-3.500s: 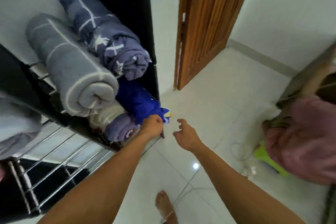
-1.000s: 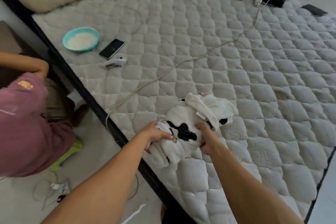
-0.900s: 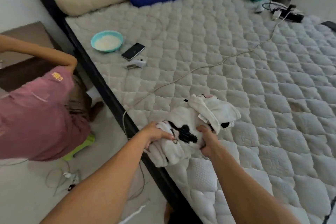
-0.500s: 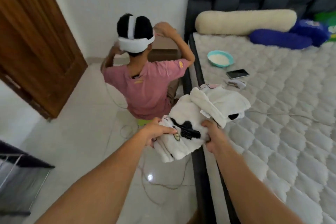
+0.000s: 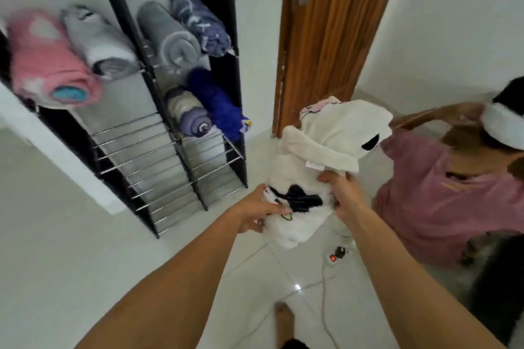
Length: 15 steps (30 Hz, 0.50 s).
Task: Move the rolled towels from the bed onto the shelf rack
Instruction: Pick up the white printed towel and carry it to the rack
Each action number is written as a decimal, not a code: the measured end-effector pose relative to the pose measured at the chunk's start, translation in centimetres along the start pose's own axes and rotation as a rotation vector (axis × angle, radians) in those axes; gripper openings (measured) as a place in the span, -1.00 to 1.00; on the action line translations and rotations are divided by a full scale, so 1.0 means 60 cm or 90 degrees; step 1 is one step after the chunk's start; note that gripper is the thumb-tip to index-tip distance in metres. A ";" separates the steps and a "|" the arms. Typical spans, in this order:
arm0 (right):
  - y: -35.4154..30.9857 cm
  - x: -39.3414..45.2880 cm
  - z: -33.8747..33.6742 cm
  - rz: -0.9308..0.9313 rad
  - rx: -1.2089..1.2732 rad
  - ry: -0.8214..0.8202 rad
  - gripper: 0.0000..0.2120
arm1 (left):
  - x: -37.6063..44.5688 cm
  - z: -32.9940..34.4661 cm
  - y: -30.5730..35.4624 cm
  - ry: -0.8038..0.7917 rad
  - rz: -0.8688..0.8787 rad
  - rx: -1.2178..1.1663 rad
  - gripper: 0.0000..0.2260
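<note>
I hold a white rolled towel (image 5: 320,156) with black patches in the air above the floor. My left hand (image 5: 259,212) grips its near left end and my right hand (image 5: 341,194) grips its right side. The black shelf rack (image 5: 167,156) with metal bars stands to the left against the wall. Its upper shelves carry a pink towel (image 5: 46,56), a grey-white one (image 5: 97,42), a grey one (image 5: 170,37) and a patterned blue one (image 5: 198,20). Lower down lie a lilac roll (image 5: 188,112) and a deep blue one (image 5: 215,106).
A person in a pink shirt (image 5: 442,190) crouches at the right, close to the towel. A wooden door (image 5: 329,28) stands behind the towel. A power strip (image 5: 336,255) with a cable lies on the white tiles near my foot (image 5: 285,323).
I lifted the white towel off the bed and turned left. The bed has left the view and the shelf rack now stands ahead at the left.
</note>
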State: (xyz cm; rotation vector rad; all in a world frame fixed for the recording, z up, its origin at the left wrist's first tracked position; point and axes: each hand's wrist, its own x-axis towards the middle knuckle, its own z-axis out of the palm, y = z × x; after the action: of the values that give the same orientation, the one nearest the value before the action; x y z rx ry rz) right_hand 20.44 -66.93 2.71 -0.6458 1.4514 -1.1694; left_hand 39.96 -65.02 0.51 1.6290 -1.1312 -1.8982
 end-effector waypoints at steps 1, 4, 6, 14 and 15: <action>-0.002 0.022 0.037 0.001 -0.017 -0.044 -0.63 | 0.002 -0.029 0.000 0.031 -0.002 -0.021 -0.29; -0.005 0.081 0.147 -0.009 -0.071 -0.154 -0.57 | 0.007 -0.101 0.000 0.143 -0.001 -0.084 -0.32; -0.004 0.107 0.219 -0.006 -0.113 -0.216 -0.52 | 0.003 -0.141 -0.002 0.208 -0.008 -0.134 -0.37; 0.025 0.140 0.473 0.050 -0.289 -0.462 -0.64 | -0.019 -0.265 -0.056 0.369 -0.021 -0.312 -0.37; 0.034 0.140 0.503 0.057 -0.312 -0.477 -0.64 | -0.023 -0.281 -0.065 0.379 -0.023 -0.327 -0.35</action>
State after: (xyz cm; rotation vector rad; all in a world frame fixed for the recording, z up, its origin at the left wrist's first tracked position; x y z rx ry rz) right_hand 47.45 -82.81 0.40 -1.1900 1.0828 -0.3976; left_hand 57.06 -67.07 -1.57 1.7233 -0.3398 -1.4008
